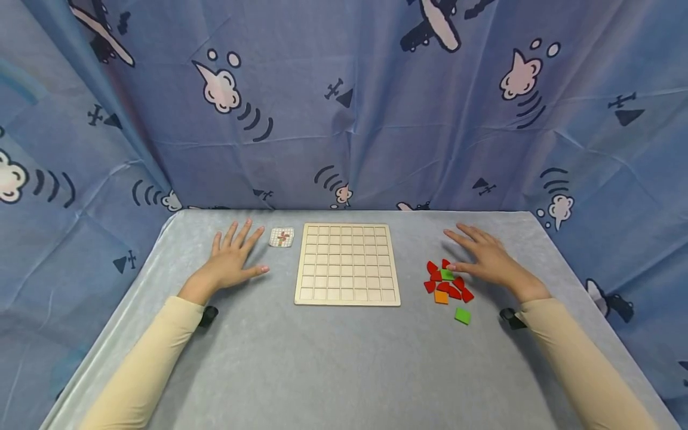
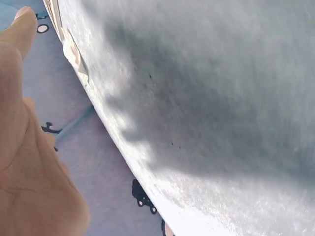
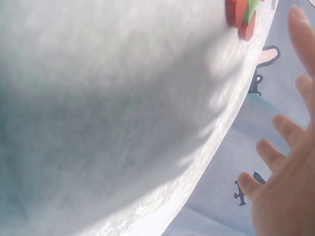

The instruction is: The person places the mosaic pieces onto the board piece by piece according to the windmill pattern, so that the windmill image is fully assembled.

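Note:
My left hand (image 1: 230,263) is spread above the table on the left, fingers extended, holding nothing. Just right of its fingertips lies a small square card (image 1: 282,237) printed with a grid and a pinwheel-like figure. A pale wooden board (image 1: 347,264) with a grid of square recesses lies in the middle. On the right, my right hand (image 1: 488,261) hovers with fingers apart and nothing in them. Its thumb overlaps a loose cluster of red rounded pieces (image 1: 454,292) in the head view. Among them are a green square (image 1: 447,275) and an orange square (image 1: 441,297); another green square (image 1: 462,316) lies nearer.
A pale grey cloth covers the table (image 1: 344,370). Behind and at both sides hangs a blue printed curtain (image 1: 301,161). Dark wrist cameras (image 1: 208,316) sit under the sleeves, and the hands cast shadows on the cloth.

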Action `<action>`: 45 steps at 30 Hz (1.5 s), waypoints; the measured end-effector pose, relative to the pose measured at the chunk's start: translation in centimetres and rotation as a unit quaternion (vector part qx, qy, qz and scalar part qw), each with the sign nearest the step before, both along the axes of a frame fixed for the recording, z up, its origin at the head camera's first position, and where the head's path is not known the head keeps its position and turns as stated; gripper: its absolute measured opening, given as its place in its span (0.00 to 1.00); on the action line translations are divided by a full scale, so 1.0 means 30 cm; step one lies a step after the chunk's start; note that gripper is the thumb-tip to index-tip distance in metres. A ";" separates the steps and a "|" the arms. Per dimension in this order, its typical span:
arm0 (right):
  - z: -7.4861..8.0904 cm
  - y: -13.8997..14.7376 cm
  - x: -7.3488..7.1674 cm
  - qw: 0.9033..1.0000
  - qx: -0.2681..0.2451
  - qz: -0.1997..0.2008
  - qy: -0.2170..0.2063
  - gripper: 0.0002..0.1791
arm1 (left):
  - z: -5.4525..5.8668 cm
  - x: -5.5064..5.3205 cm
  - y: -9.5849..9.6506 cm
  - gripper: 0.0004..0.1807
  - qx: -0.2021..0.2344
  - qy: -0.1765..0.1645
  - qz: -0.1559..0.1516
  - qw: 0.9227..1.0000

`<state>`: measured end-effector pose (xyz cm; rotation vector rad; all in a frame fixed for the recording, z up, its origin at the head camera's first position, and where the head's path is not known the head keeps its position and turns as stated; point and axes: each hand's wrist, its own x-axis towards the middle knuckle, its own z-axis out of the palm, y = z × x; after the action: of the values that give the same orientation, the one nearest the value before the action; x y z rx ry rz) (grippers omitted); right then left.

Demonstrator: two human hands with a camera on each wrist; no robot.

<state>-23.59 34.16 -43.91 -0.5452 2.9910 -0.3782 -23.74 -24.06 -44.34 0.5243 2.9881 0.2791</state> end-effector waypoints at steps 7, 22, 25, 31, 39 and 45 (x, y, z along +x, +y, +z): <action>-0.006 -0.022 0.005 1.000 -0.011 0.001 -0.014 0.46 | -0.006 0.017 0.038 0.53 0.012 -0.007 -0.014 1.000; -0.024 -0.051 0.015 0.999 -0.047 0.020 -0.018 0.33 | -0.022 0.093 0.150 0.52 0.093 -0.035 -0.083 0.992; -0.024 -0.056 0.018 0.998 -0.057 0.023 -0.018 0.31 | -0.032 0.104 0.171 0.51 0.096 -0.035 -0.104 0.989; -0.029 -0.069 0.019 0.997 -0.072 0.024 -0.017 0.25 | -0.046 0.122 0.203 0.49 0.094 -0.059 -0.123 0.986; -0.034 -0.092 0.007 0.996 -0.074 0.035 -0.019 0.20 | -0.058 0.139 0.223 0.48 0.068 -0.085 -0.118 0.987; -0.037 -0.097 -0.005 0.996 -0.075 0.041 -0.027 0.19 | -0.058 0.141 0.224 0.46 0.061 -0.091 -0.113 0.987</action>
<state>-23.75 31.26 -45.03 -0.6584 2.8932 -0.6033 -19.50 -17.34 -46.09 0.7958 2.7161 0.4653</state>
